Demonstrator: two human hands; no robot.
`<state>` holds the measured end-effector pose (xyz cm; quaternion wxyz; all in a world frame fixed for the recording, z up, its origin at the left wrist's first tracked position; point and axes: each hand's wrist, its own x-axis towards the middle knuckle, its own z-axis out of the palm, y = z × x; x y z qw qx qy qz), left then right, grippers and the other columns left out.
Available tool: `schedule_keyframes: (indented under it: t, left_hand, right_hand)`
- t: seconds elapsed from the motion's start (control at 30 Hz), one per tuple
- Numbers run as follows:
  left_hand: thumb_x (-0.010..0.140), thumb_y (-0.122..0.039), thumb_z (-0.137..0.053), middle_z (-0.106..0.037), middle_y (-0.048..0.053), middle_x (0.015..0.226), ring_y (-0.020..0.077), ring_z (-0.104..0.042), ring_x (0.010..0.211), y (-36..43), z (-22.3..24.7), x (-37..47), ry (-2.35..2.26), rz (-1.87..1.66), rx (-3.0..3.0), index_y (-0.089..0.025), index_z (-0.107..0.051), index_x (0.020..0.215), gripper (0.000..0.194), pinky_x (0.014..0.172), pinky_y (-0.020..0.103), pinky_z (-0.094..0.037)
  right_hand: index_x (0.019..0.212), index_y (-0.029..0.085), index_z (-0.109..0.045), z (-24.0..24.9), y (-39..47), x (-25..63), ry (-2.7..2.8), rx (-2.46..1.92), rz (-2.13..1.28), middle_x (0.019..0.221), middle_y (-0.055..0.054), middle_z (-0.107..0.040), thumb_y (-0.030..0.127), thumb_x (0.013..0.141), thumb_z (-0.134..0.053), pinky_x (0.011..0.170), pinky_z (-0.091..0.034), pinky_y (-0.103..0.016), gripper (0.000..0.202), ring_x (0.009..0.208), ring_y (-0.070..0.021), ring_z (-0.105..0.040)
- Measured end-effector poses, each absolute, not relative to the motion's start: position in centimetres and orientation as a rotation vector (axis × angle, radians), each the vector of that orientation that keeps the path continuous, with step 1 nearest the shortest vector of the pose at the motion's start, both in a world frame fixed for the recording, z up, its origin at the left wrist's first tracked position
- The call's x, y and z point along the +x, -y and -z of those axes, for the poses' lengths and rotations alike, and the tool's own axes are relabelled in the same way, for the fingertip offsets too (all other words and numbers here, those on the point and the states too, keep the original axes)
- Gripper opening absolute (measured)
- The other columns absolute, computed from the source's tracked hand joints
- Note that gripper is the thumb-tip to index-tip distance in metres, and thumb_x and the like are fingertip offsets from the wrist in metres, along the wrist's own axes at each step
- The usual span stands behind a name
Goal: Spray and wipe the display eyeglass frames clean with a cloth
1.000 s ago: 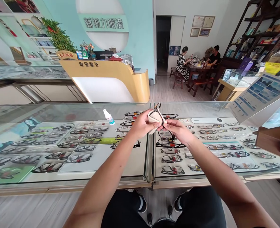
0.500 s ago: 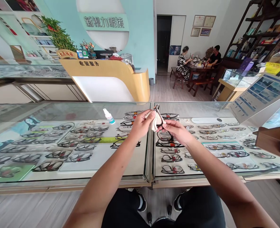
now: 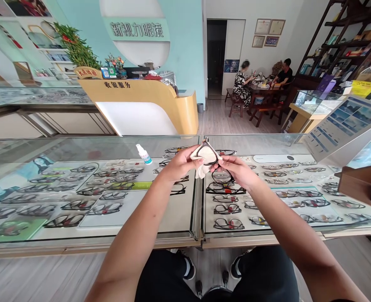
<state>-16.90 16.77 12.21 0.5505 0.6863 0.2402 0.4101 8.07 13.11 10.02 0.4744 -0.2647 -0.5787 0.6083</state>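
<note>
Above the seam of the glass counter, my left hand (image 3: 183, 162) pinches a cream cloth (image 3: 202, 170) against the lens of dark-framed glasses (image 3: 217, 157). The cloth lies behind one lens and hangs below it. My right hand (image 3: 236, 168) is closed on the frame near its bridge, and the other lens hangs down under its fingers. A white spray bottle (image 3: 144, 154) with a blue label stands on the counter to the left of my left hand.
The glass display counter (image 3: 160, 218) holds rows of glasses. At the right are a slanted information board (image 3: 346, 130) and a brown box (image 3: 363, 184). A wooden reception desk (image 3: 187, 111) stands beyond. Two people sit at a far table.
My left hand has shifted slightly left and down, and its grip on the cloth has changed. The glasses have turned, so the cloth-backed lens now faces the camera more.
</note>
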Motion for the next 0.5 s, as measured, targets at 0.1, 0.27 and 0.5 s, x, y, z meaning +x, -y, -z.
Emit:
schedule_keyframes:
  t: [0.1,0.27,0.5]
  left_hand:
    - [0.085,-0.049,-0.102,-0.082,0.008,0.103,0.0207,-0.074,0.089,-16.8,-12.1,-16.6,-0.578,-0.981,1.607,-0.015,-0.079,0.119,0.053,0.081,0.029,-0.058]
    - [0.076,-0.046,-0.108,-0.081,0.006,0.097,0.0182,-0.075,0.078,-16.5,-11.6,-15.0,-0.595,-1.038,1.524,-0.017,-0.072,0.111,0.058,0.074,0.029,-0.06]
    - [0.074,-0.059,-0.107,-0.074,-0.001,0.082,0.0139,-0.066,0.06,-15.9,-10.8,-13.0,-0.673,-1.165,1.457,-0.02,-0.068,0.101,0.062,0.055,0.026,-0.054]
  right_hand:
    - [0.094,0.025,-0.09,-10.0,-13.1,8.0,1.404,-0.647,-1.507,0.089,-0.004,-0.083,0.07,0.085,-0.099,0.091,-0.052,-0.036,0.046,0.093,-0.0217,-0.072]
    - [0.093,0.025,-0.09,-9.3,-13.4,7.7,1.403,-0.65,-1.528,0.09,-0.004,-0.082,0.073,0.084,-0.098,0.089,-0.052,-0.035,0.049,0.09,-0.0206,-0.07]
    - [0.093,0.024,-0.089,-8.8,-13.6,7.2,1.475,-0.645,-1.475,0.095,-0.005,-0.083,0.078,0.086,-0.094,0.089,-0.052,-0.035,0.054,0.095,-0.0217,-0.07]
